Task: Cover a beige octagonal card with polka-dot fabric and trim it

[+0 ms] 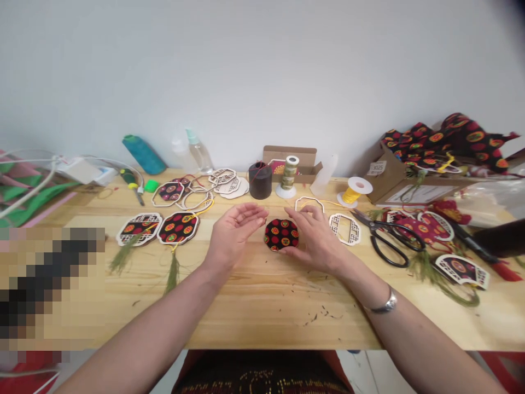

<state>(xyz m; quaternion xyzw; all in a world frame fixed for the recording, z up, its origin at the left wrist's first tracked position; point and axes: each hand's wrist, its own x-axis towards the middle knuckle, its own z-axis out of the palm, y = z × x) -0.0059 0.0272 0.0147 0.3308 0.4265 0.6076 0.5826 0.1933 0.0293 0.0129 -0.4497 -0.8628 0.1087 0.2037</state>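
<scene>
A small lobed piece covered in black cloth with red and orange round motifs (281, 235) lies on the wooden table in front of me. My right hand (314, 235) spans its right side, fingers at the upper edge and thumb at the lower edge. Just left of the piece, my left hand (239, 229) has thumb and fingertips pressed together; anything between them is too small to make out. To the right is a pale cut-out frame (345, 229), with black-handled scissors (391, 235) beyond it. Two tasselled ornaments, one latticed (139, 229) and one patterned (178, 227), lie to the left.
Along the back stand a black thread spool (260, 181), a green ribbon spool (289, 178) and a yellow cord spool (355, 191). A cardboard box (379, 186) heaped with patterned cloth stands at right. A screwdriver (132, 183) and teal thread cone (143, 154) lie at left.
</scene>
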